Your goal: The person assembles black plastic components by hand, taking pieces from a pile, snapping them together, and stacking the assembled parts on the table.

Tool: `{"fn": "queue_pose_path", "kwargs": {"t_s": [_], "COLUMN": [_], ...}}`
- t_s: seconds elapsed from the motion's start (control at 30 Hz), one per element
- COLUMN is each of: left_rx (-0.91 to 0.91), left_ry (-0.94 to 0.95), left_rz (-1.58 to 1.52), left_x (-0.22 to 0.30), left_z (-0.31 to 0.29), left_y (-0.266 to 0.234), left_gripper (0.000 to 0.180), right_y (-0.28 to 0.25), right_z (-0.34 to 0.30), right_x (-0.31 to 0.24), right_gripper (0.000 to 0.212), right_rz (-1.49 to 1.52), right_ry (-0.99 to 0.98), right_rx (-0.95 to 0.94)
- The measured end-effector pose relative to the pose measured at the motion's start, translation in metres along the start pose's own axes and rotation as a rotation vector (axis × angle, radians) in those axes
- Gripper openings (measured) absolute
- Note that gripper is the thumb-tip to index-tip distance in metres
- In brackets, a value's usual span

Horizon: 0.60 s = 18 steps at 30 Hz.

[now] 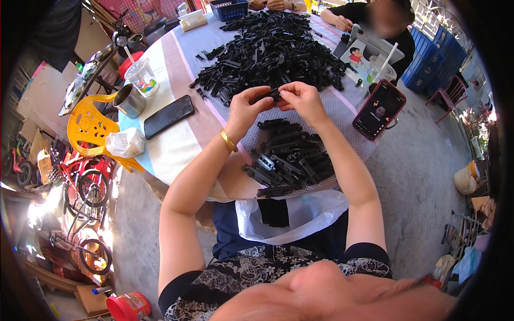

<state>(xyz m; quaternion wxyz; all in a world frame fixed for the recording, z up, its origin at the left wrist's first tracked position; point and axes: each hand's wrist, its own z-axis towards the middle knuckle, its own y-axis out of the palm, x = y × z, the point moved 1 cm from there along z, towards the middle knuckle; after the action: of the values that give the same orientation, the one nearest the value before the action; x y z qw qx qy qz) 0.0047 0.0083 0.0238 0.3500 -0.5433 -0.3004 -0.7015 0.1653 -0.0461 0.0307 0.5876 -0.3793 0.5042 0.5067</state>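
Observation:
My left hand and my right hand meet over the table, fingertips pinched on a small black plastic piece. Its exact kind is too small to make out. Just beyond my hands spreads a large heap of black plastic parts. A smaller pile of long black strip-like pieces lies between my forearms near the table's edge. Below that edge, an open white plastic bag rests at my lap, with something black inside. A gold bracelet circles my left wrist.
Left on the round table are a black phone, a metal cup and a plastic cup. To the right, a lit phone stands upright. Across sits another person; further hands show at the far edge.

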Motion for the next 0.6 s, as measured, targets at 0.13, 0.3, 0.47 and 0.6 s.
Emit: {"fn": "queue_pose_path", "kwargs": {"t_s": [0.13,0.3,0.47,0.6], "left_rx": [0.021,0.036,-0.018,0.000], "left_ry": [0.089,0.289,0.254,0.304], "left_rz": [0.078,0.360,0.540,0.567], "left_x": [0.003,0.006,0.016,0.024], "left_z": [0.001,0.001,-0.006,-0.009], "left_y": [-0.003,-0.005,0.001,0.004], "left_gripper": [0.036,0.039,0.038,0.035], "right_y": [-0.007,-0.004,-0.009,-0.006], "right_z": [-0.002,-0.005,-0.006,-0.010], "right_x": [-0.007,-0.015,-0.011,-0.021], "right_gripper": [0.026,0.041,0.034,0.032], "right_rz": [-0.364,-0.335,-0.431,-0.512], "right_ry": [-0.203,-0.400,-0.298,-0.415], "right_rx": [-0.022,-0.085,-0.196,-0.150]}}
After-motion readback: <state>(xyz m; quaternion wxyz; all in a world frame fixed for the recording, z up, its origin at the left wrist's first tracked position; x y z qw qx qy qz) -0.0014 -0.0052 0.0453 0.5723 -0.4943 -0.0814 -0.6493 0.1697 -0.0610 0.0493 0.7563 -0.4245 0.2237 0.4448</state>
